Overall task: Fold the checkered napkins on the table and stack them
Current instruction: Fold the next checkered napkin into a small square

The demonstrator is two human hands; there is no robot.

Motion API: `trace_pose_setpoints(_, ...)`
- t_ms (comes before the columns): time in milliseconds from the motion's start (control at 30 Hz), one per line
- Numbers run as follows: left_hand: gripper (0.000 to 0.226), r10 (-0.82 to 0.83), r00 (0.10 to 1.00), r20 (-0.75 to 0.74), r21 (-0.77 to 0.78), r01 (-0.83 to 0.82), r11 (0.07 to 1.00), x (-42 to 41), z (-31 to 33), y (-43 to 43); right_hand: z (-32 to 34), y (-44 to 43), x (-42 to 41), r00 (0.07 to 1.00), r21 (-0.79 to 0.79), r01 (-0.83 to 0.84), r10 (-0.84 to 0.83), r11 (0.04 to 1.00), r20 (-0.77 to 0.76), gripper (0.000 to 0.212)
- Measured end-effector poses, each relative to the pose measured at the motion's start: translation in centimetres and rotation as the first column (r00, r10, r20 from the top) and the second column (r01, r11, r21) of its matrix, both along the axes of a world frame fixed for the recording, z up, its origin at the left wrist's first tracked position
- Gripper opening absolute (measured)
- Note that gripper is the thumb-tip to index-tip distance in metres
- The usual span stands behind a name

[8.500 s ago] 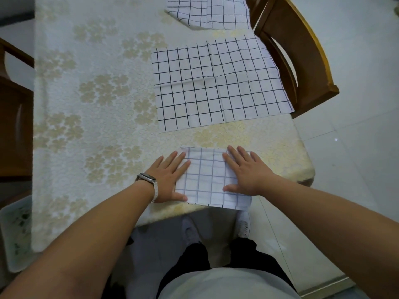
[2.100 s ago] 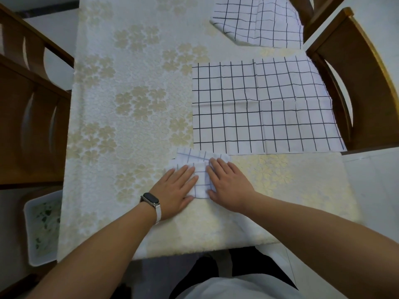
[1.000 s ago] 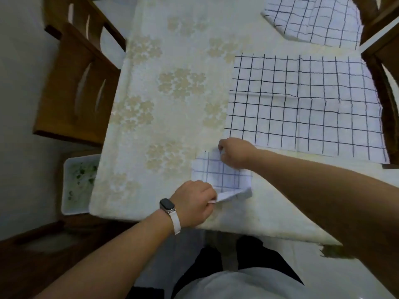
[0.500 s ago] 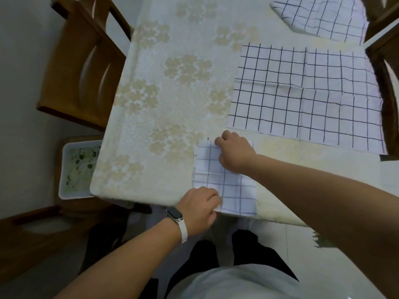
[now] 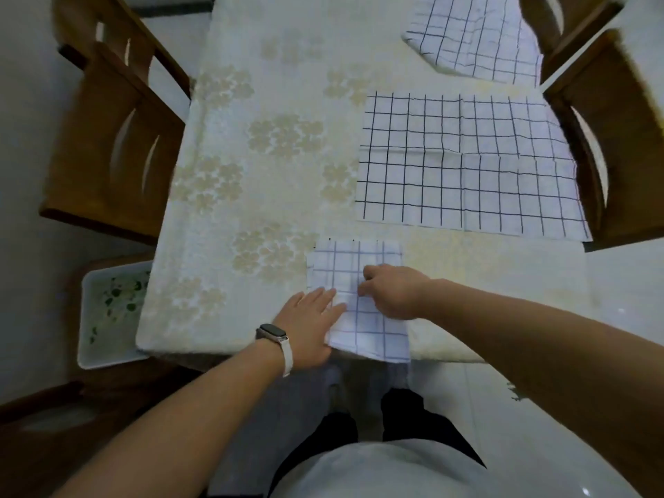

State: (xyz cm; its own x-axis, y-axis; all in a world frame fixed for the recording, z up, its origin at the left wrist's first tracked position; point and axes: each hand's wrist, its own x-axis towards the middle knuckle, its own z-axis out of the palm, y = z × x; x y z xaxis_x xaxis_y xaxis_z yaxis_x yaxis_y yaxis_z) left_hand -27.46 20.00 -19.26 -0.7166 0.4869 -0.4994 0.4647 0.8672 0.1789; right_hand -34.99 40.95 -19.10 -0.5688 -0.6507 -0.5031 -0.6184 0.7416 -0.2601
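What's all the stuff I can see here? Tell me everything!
Folded napkin: one, white with blue checks, near table edge.
Flat napkin: one, white with black checks, right side.
Rumpled napkin: one, same checks, far right.
Table: one, cream flowery cloth.
Wooden chairs: at least two, brown, both sides.
Tub: one, white with green bits, floor, left.
Watch: one, white strap, left wrist.
Left hand: flat on folded napkin.
Right hand: curled, pinching it.

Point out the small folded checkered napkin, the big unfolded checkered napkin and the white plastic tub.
small folded checkered napkin (image 5: 345,267), head view, its far left part
big unfolded checkered napkin (image 5: 463,163), head view, its middle
white plastic tub (image 5: 100,355), head view, its near wall
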Motion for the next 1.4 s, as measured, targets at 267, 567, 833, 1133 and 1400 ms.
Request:
trace_pose_setpoints(267, 0.073, -0.124, 0.991, 0.043, 0.003, 0.124, 0.992, -2.1, 0.8, -1.4, -0.3, 4.1, 1.9, 0.988, 0.035, -0.142, 0.144, 0.989, -0.064, 0.055)
trace_pose_setpoints(567, 0.065, -0.181, 0.961, -0.208, 0.153, 0.214, 0.965, -1.6, -2.4, -3.6, -1.4, 7.1, 4.6, 0.988, -0.03, 0.006, -0.011, 1.0, -0.152, 0.059)
trace_pose_setpoints(833, 0.071, -0.155, 0.94, -0.305, 0.318, 0.254, 0.914, -0.7, -4.3, -4.4, -3.6, 7.4, 6.6, 0.96, -0.177, -0.003, -0.046, 0.984, -0.276, 0.071)
trace_pose_setpoints(1133, 0.036, 0.018, 0.968, -0.248, 0.414, 0.089, 0.906, -2.1, -2.8, -3.6, -5.0, 6.1, 7.6, 0.9, -0.364, 0.259, -0.36, 0.895, -0.245, 0.042)
trace_pose_setpoints(1400, 0.017, 0.673, 0.723, 0.152, 0.389, -0.67, 0.632, -4.3, -0.7, -0.7, -2.8, 3.5, 4.7, 0.643, -0.278, 0.748, -0.761, 0.602, 0.084, 0.031)
